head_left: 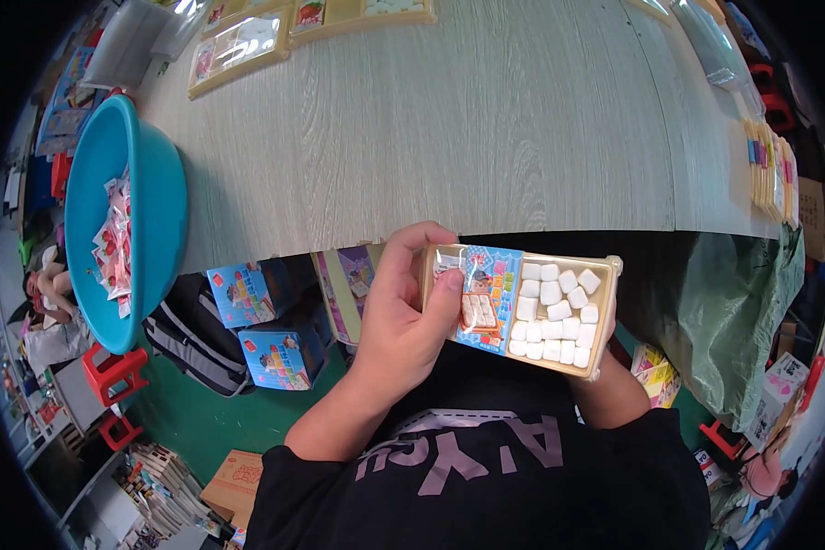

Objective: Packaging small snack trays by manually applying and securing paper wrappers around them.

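Observation:
In front of my body, just off the table's near edge, I hold a shallow cream plastic tray tilted slightly down to the right. White block-shaped pieces fill its right part. A blue printed card with cartoon pictures covers its middle. My left hand grips the tray's left end, thumb on top over a small clear-and-white packet and fingers behind. My right hand is at the right end, mostly hidden behind the tray, and appears to hold it from below; its fingers are not visible.
A blue basin holds pink-and-white packets at the left. Similar packed trays lie at the table's far left. Stacked cream trays stand at the right edge, above a green plastic bag. Blue boxes sit below the table.

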Tool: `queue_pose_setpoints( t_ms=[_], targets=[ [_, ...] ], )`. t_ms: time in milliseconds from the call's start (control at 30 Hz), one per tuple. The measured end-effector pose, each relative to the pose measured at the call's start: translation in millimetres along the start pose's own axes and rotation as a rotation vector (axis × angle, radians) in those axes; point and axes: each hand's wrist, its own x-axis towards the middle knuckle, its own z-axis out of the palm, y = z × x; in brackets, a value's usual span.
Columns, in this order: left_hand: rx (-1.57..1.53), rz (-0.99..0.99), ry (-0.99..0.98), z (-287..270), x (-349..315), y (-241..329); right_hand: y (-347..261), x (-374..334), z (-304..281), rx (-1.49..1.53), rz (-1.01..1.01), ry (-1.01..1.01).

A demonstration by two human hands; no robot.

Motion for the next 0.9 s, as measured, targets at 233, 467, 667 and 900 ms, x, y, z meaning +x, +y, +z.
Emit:
queue_pose_setpoints(
  t_ms=[233,467,667,900],
  targets=[
    [-0.127,-0.044,-0.017,1,1,-7,-7,5,-11,-0.903,-0.379,-0.136],
    [-0.165,-0.002,0.058,2,-3,-10,-38,14,10,-0.988,-0.876,0.062],
    [-0.161,0.096,0.054,-9,-5,-15,-67,-10,-15,-0.838,-0.84,-0.019],
    [-0.022,0.129,0.066,12,-2,-13,-95,-25,11,-1.602,-0.732,-0.335]
  ],
)
